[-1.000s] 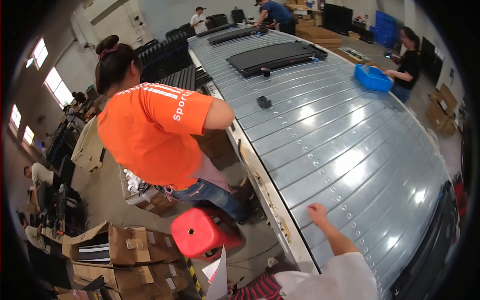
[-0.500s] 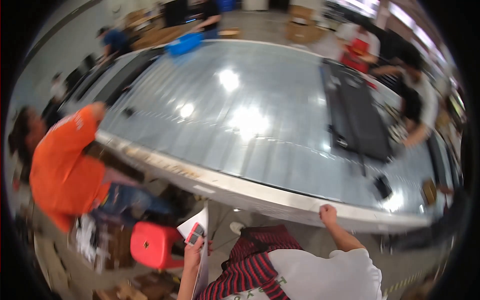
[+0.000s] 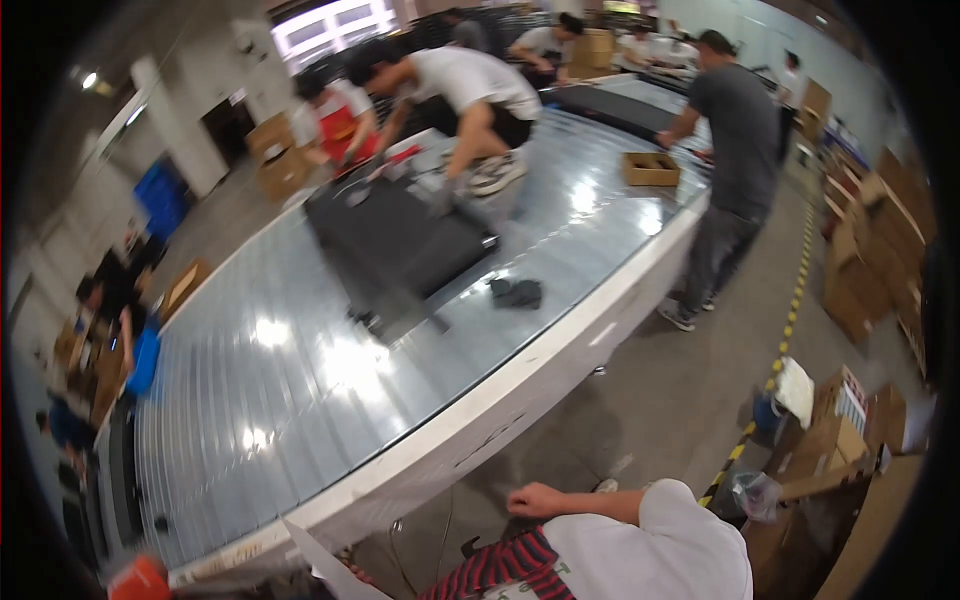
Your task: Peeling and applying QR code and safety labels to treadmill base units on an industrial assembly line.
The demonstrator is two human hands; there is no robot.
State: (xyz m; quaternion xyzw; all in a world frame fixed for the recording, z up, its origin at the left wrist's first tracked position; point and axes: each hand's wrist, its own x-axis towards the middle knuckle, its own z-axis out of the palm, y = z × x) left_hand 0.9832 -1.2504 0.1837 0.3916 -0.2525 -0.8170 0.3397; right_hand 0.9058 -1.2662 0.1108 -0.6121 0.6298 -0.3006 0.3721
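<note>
My right hand (image 3: 535, 500) is held in front of my body, its fingers curled in and nothing visible in them. It hangs over the floor, apart from the long table's white edge (image 3: 480, 425). At the bottom, a white sheet (image 3: 325, 565) stands up with its corner near that edge. My left hand (image 3: 352, 562) shows only as a few fingers by the sheet, gripping it; the rest is hidden. On the ribbed metallic tabletop (image 3: 230, 330) lie a long black padded panel (image 3: 405, 235) and a small crumpled dark item (image 3: 515, 293).
A worker in white (image 3: 470, 85) bends over the black panel; another in grey (image 3: 740, 130) stands by the table's right end. An open cardboard box (image 3: 650, 168) sits on the tabletop. Cardboard cartons (image 3: 825, 450) and yellow-black floor tape (image 3: 790, 330) are at right.
My view has swung right, bringing in the cartons and floor tape. The worker in orange and the blue bin have shifted left in view. My right hand has drawn back from the table edge.
</note>
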